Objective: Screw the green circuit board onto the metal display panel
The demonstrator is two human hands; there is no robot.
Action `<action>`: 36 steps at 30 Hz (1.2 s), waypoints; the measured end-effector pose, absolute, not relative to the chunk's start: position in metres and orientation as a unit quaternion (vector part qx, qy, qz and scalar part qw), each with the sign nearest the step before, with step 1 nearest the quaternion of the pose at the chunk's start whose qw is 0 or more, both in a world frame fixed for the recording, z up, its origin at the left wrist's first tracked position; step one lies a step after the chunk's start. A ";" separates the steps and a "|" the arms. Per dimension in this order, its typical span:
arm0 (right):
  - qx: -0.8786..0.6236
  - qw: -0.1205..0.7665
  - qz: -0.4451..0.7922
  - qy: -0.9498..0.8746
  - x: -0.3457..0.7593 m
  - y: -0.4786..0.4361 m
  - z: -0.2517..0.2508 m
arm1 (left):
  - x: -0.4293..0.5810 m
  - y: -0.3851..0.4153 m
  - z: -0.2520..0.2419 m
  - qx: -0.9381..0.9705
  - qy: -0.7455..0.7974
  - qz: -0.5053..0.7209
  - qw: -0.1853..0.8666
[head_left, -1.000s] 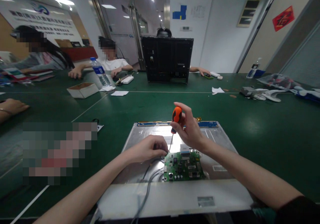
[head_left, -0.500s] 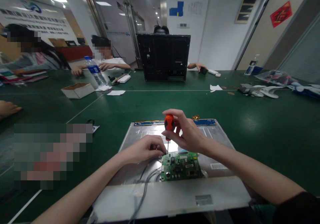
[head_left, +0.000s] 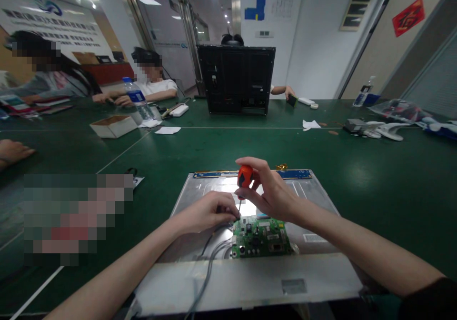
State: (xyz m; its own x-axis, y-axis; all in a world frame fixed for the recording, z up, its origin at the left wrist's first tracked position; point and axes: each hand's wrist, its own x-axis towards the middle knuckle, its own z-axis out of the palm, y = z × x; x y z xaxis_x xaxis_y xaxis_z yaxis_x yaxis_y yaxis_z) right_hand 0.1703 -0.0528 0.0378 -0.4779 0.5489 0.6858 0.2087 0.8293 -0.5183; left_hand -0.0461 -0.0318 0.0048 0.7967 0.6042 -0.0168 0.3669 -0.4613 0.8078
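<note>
A metal display panel [head_left: 314, 215] lies before me, bearing a green circuit board [head_left: 262, 239] with grey cables [head_left: 210, 263] running from its left side. My right hand [head_left: 267, 189] holds an orange-and-black screwdriver [head_left: 244, 176] by the handle, its shaft pointing down at the board's upper left corner. My left hand [head_left: 214, 210] is closed beside that corner, fingertips pinched near the screwdriver tip; whatever they hold is too small to make out. A blue strip [head_left: 294, 174] runs along the panel's far edge.
A black monitor back [head_left: 237, 79] stands across the green table [head_left: 171, 153]. An open box [head_left: 113, 125] and a water bottle [head_left: 137, 101] are at the left. Another person's hand [head_left: 14, 152] rests at the left edge. Gloves and bags lie at the right.
The screwdriver leans a little more, its handle shifted right. The whole view has moved slightly. Across the table, a seated person's hands have moved left.
</note>
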 end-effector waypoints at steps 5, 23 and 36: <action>-0.210 0.462 0.148 -0.849 0.169 -0.051 0.032 | -0.047 -0.032 0.006 0.851 0.285 0.148 0.415; -0.215 0.450 0.117 -0.859 0.167 -0.049 0.025 | -0.050 -0.030 0.000 0.854 0.280 0.153 0.411; -0.220 0.440 0.107 -0.864 0.165 -0.047 0.021 | -0.049 -0.031 0.002 0.843 0.299 0.151 0.421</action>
State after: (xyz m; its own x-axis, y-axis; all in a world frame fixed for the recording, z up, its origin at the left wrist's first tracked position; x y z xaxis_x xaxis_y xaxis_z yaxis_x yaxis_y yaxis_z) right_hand 0.1653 -0.0470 0.0214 -0.5162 0.4751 0.7126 0.2865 0.8799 -0.3791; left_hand -0.0494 -0.0310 0.0017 0.7761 0.6306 0.0036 0.3766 -0.4680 0.7995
